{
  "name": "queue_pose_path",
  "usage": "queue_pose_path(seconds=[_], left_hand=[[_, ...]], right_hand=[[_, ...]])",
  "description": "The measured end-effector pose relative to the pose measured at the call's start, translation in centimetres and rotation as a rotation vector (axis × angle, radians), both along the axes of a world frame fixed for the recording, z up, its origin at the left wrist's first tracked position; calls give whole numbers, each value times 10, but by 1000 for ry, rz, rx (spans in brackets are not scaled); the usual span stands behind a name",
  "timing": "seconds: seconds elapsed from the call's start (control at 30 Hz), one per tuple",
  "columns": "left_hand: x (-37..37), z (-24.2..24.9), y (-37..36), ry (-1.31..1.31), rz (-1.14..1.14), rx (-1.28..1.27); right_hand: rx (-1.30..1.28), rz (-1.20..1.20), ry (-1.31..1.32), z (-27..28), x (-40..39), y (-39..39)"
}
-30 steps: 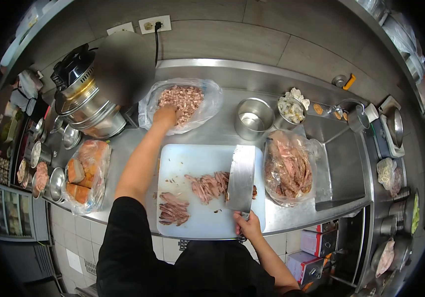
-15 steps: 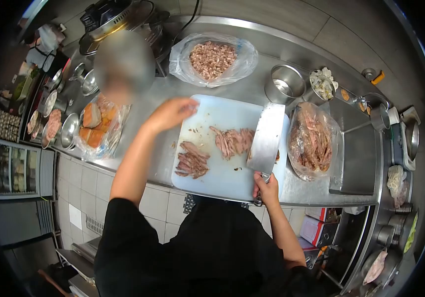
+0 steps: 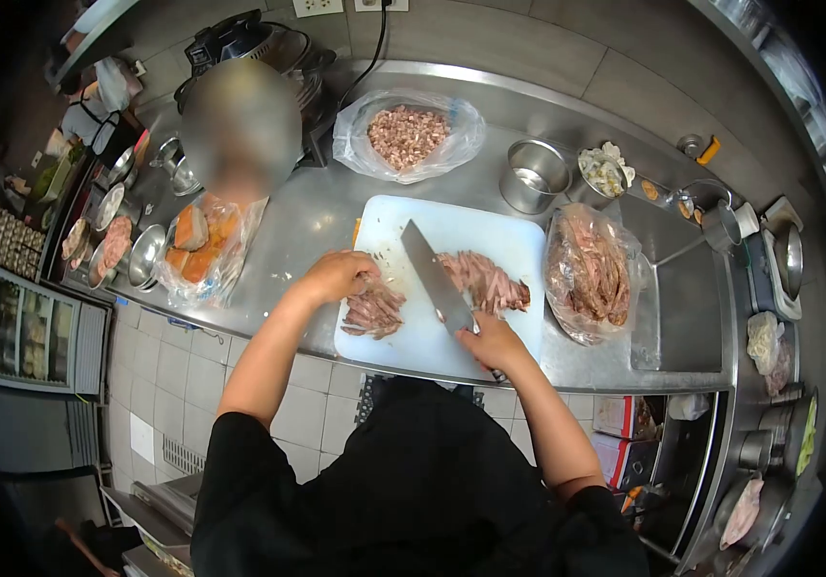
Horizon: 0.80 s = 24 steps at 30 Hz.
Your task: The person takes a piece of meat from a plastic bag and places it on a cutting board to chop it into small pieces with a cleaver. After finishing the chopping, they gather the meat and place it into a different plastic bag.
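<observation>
My right hand point(image 3: 492, 343) is wrapped round the handle of a cleaver point(image 3: 435, 276). Its blade stands tilted over the white cutting board point(image 3: 442, 361), between two heaps of sliced cooked meat. The right heap point(image 3: 486, 281) lies just beside the blade. At the upper edge of the left heap point(image 3: 374, 313) is my left hand point(image 3: 340, 276), fingers curled together and close to the slices. Whatever those fingers pinch is hidden. Small meat crumbs lie on the board around the heaps.
Beside the board's right edge lies a plastic bag of cooked meat point(image 3: 591, 274). Behind stand a bag of diced meat point(image 3: 408, 137), a steel pot point(image 3: 535, 178) and a bowl of pale pieces point(image 3: 605, 171). Left is a bag of orange chunks point(image 3: 203, 245); a sink point(image 3: 687, 308) is at right.
My left hand has come down from the board's top left corner to the left heap. The cleaver has swung left off the right heap, its blade now angled. The view has shifted slightly.
</observation>
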<state>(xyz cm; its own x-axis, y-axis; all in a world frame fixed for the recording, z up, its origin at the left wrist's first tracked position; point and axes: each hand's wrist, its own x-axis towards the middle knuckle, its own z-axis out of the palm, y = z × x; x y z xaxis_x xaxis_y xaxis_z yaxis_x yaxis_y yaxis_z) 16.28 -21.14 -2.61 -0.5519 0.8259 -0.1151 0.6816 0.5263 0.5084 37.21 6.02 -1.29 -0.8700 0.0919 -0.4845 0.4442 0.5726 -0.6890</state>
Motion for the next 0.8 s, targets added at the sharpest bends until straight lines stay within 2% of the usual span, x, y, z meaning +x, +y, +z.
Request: queue_pose_path(seconds=[0.2,0.27,0.4,0.47,0.53,0.57,0.63,0.73,0.8], left_hand=[[-25,-21,38,-245,-39,-13],[-28,-28,55,-429,-95,-55],[-16,-37,77,-453,-25,-83],[6,-36,74,-49,158,204],[18,-34,73,14,169,252],[22,-33,72,75,178,298],[24,-42,70,79,170,336],[27,-50,69,115,170,396],[28,-52,70,143,179,413]], right_hand=[[-91,-123,-46,-2,5,10],[-108,-125,-50,-9,6,14],[-119,-130,-53,-6,6,12],[-104,-132,-64,10,7,6],[112,-39,-63,28,9,0],[111,-40,-65,28,9,1],[407,139,82,32,11,0],[398,225,-81,64,11,-5],[390,250,-85,60,7,-9]])
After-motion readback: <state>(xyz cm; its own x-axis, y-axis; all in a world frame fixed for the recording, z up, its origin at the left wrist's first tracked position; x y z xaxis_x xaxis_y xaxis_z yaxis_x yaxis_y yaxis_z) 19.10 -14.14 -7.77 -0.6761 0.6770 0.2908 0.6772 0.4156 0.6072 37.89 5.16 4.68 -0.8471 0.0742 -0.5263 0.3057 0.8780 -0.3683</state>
